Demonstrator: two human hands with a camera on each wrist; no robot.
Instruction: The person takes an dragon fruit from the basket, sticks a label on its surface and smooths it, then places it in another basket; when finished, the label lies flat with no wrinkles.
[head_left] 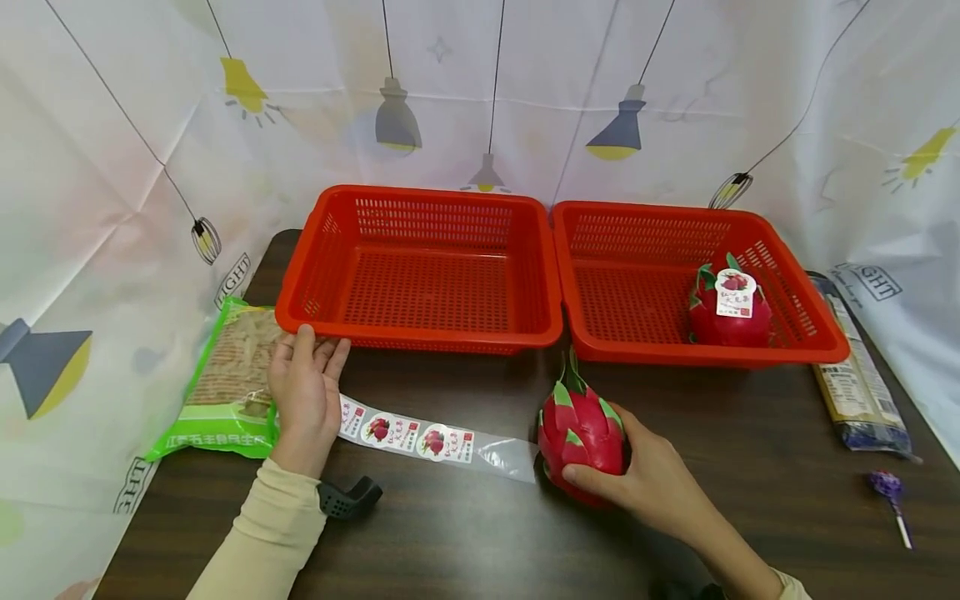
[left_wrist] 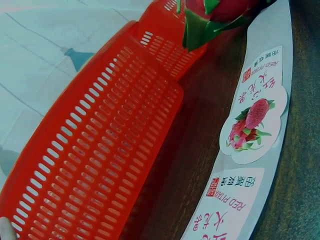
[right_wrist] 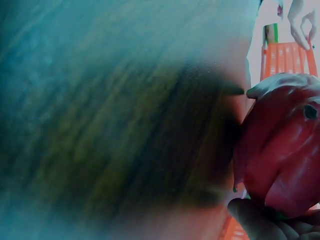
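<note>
My right hand (head_left: 652, 475) grips a red dragon fruit (head_left: 581, 437) with green-tipped scales, thumb on its near side and fingers round its right. In the right wrist view the fruit (right_wrist: 285, 150) fills the right edge, with fingertips (right_wrist: 245, 210) against it. My left hand (head_left: 307, 396) pinches the front left rim of a red plastic basket (head_left: 420, 337); the left wrist view shows mostly its slotted wall (left_wrist: 95, 145). Between the hands lies a strip of dragon fruit stickers (head_left: 416, 437), its bare right end close to the fruit and its left end hidden behind my left hand.
A second red basket (head_left: 697, 354) stands at the right, holding a stickered dragon fruit (head_left: 731, 325). A green-edged food bag (head_left: 225, 400) lies left, partly behind my left hand. At the far right are a clear packet (head_left: 862, 392) and a purple lollipop (head_left: 887, 483).
</note>
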